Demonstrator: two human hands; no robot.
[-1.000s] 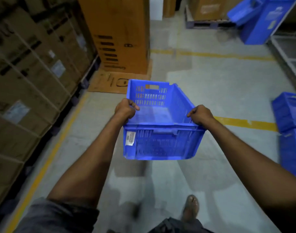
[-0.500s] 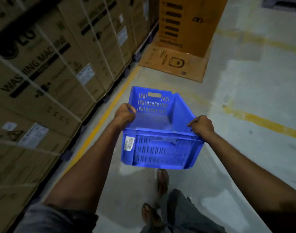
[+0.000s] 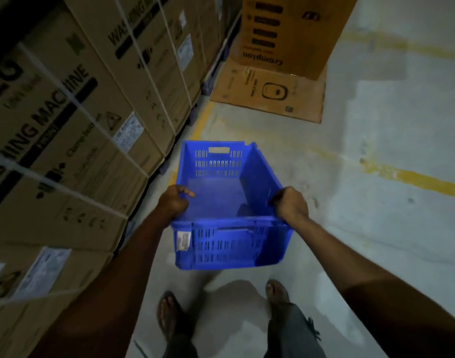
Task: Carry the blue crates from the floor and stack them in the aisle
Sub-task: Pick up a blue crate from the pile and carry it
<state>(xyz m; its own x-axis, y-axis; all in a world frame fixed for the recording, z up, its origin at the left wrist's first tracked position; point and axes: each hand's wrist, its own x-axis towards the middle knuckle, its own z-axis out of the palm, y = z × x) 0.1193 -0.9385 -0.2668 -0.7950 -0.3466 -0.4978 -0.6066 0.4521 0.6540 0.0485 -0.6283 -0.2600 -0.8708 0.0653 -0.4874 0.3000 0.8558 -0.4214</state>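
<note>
We are holding one blue crate off the floor in front of us, its long axis pointing straight ahead. Our left hand is wrapped closed over the left rim near the close end, and our right hand is gripping the right rim opposite, both equally near. The crate is hanging empty above the concrete floor, just beside the wall of cardboard boxes on our left; no stack is showing yet.
</note>
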